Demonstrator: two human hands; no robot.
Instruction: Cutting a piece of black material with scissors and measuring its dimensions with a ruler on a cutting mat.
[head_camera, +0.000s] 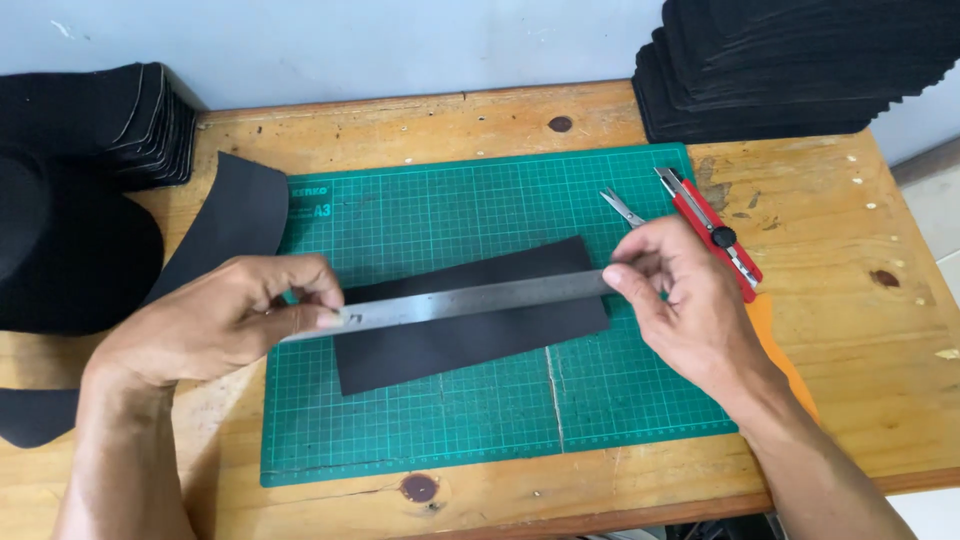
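Note:
A long steel ruler (470, 299) lies lengthwise across a black rectangular foam sheet (470, 335) on a green gridded cutting mat (450, 420). My left hand (215, 320) pinches the ruler's left end between thumb and fingers. At the ruler's right end my right hand (680, 300) grips it with the fingertips. Both hands rest near the sheet's short ends, and the sheet sits slightly tilted on the mat.
A red utility knife (712, 232) and small scissors (622, 207) lie by the mat's right edge. Stacks of black cut pieces sit at the back right (780, 60) and back left (110, 120). A curved black piece (235, 215) lies left of the mat on the wooden table (870, 330).

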